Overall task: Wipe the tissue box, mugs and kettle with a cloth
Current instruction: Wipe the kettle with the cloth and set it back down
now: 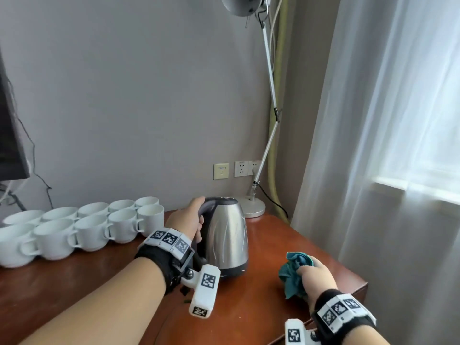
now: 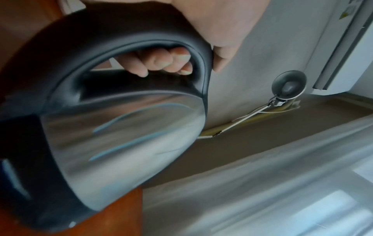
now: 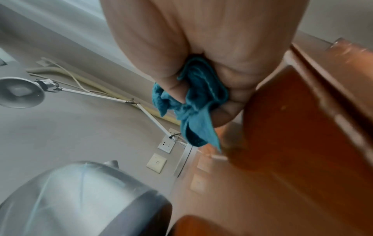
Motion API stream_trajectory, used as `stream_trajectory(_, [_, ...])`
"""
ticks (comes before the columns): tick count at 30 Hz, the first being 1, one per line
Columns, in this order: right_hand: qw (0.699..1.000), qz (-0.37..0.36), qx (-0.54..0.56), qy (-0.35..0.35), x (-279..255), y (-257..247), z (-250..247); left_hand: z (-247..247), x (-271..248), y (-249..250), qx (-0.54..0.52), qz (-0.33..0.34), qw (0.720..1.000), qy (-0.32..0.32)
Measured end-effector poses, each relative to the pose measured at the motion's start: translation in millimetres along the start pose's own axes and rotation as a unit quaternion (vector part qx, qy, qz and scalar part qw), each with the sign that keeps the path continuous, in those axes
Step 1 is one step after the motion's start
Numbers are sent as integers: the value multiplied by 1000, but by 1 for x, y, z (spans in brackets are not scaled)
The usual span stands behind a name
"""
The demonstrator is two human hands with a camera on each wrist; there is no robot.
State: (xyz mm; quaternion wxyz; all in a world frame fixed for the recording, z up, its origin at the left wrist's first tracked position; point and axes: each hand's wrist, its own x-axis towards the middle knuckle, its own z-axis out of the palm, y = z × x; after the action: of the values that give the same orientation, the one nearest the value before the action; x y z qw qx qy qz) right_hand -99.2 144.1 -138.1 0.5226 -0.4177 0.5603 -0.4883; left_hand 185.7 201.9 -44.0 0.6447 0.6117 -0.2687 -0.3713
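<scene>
A steel kettle (image 1: 227, 232) with a black handle stands on the brown wooden table (image 1: 261, 307). My left hand (image 1: 189, 220) grips its handle; in the left wrist view the fingers (image 2: 161, 62) curl round the black handle (image 2: 129, 39) above the steel body (image 2: 125, 143). My right hand (image 1: 316, 275) holds a bunched teal cloth (image 1: 293, 272) to the right of the kettle, apart from it. In the right wrist view the cloth (image 3: 197, 103) sits in the fist, the kettle (image 3: 76, 199) at lower left. Several white mugs (image 1: 82, 227) stand in rows at the left. No tissue box is in view.
A silver desk lamp stands with its base (image 1: 254, 207) behind the kettle, its arm rising to the top. Wall sockets (image 1: 245, 168) are behind it. A white curtain (image 1: 385, 145) hangs at the right, past the table's right edge (image 1: 358, 277). A dark screen edge (image 1: 10, 135) is at far left.
</scene>
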Motion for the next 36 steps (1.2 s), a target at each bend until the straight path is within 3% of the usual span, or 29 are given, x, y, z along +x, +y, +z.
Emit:
stream_trajectory(6, [999,-26,13,-35,-38,-32,77,-98,-35,17,61,54,996,27])
stream_trajectory(11, [990,13,45,-132,-117,-76,159,-181,-59,24,102,70,992,35])
stream_trajectory(17, [977,1,37,-212,-162,-88,241,-261,-82,34,141,89,984,58])
stream_trajectory(19, [972,-8,26,-233,-175,-88,256,-284,-86,38,203,106,970,81])
stream_trajectory(21, [968,-23,15,-248,-188,-90,265,-302,-89,37,315,126,936,93])
stream_trajectory(23, [962,-42,1,-271,-193,-91,270,-312,-93,32,375,131,911,110])
stream_trajectory(27, [959,-64,-9,-275,-194,-94,282,-315,-87,29,416,135,888,139])
stream_trajectory(32, [962,-25,60,-264,-196,-96,290,-300,-79,30,458,142,865,150])
stream_trajectory(36, [954,-29,117,-276,-193,-96,288,-292,-73,27,449,160,873,101])
